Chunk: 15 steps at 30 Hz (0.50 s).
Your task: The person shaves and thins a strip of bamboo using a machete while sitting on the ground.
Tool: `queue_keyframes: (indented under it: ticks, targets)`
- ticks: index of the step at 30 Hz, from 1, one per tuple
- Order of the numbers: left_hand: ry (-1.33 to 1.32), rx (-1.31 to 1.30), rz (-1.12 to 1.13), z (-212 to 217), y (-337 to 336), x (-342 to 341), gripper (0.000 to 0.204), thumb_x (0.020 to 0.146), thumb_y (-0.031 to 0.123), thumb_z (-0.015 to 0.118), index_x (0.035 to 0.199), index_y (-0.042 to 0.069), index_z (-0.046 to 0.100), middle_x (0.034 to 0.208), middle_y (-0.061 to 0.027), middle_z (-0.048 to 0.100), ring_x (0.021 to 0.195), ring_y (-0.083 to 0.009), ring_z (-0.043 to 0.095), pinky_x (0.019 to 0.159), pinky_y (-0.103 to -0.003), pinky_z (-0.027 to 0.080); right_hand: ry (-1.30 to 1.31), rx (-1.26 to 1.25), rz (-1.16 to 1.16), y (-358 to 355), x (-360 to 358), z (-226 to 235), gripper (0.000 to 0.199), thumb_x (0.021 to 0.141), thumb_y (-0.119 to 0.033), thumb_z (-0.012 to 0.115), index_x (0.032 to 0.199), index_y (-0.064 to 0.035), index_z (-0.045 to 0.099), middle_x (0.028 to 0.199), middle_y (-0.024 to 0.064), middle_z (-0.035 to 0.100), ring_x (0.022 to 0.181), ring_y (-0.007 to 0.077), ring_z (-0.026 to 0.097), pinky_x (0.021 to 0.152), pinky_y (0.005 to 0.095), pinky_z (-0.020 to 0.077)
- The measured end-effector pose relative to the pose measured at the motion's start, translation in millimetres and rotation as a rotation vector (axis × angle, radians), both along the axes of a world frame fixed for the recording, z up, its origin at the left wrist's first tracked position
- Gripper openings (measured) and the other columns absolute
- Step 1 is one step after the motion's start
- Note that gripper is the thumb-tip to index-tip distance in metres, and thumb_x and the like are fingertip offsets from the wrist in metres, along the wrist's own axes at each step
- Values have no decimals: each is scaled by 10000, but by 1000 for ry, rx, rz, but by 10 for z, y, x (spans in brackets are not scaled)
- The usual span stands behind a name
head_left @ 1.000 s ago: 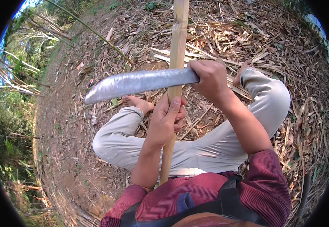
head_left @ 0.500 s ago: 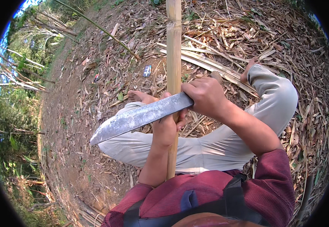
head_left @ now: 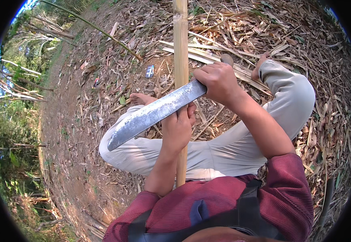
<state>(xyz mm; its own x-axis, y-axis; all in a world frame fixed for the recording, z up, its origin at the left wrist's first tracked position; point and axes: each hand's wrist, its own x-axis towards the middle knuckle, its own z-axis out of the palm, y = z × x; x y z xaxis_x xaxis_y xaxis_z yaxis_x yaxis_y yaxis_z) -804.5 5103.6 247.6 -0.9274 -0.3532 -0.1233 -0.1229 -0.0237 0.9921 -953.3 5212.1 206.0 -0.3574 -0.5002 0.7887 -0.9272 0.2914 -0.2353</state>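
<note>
My right hand [head_left: 218,82] is closed round the handle of a large machete [head_left: 153,115]. Its grey, pale-flecked blade slants down to the left across a long, split bamboo strip [head_left: 181,48], with the tip over my left knee. The rounded handle end sticks out beyond my fist. Below the blade, my left hand [head_left: 177,129] is closed on the bamboo, its fingers partly covered by the blade. The strip runs from my waist, between my bent legs, out past the far edge of the view.
Pale bamboo slats [head_left: 240,66] lie by my right foot. A small blue-and-white packet [head_left: 149,71] rests on the leaf-strewn ground [head_left: 90,133]. A thin green stem [head_left: 99,28] slants in at the far left, where bushes and bare branches [head_left: 18,76] stand.
My right hand has moved away from my body along the bamboo, and the machete now slants more steeply. More of my left fingers shows beneath the blade. The whole view has shifted slightly.
</note>
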Motion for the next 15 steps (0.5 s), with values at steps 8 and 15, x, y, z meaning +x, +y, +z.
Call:
queue_keyframes:
  ticks: [8, 15]
  targets:
    - [103, 24, -51, 228, 73, 311, 392, 1083, 356, 362, 1060, -2, 520, 709, 3, 467, 539, -25, 362, 444, -179, 303, -632, -138, -611, 777, -1054, 325, 381, 853, -292, 646, 614, 3, 617, 557, 133, 601, 513, 254, 583, 568, 394, 477]
    - [81, 178, -192, 245, -282, 86, 402, 1074, 322, 341, 1134, -28, 529, 797, -121, 607, 473, -151, 538, 459, -247, 465, -582, -158, -318, 340, -319, 316, 330, 873, -246, 684, 674, 7, 612, 535, 125, 536, 463, 207, 463, 503, 371, 383]
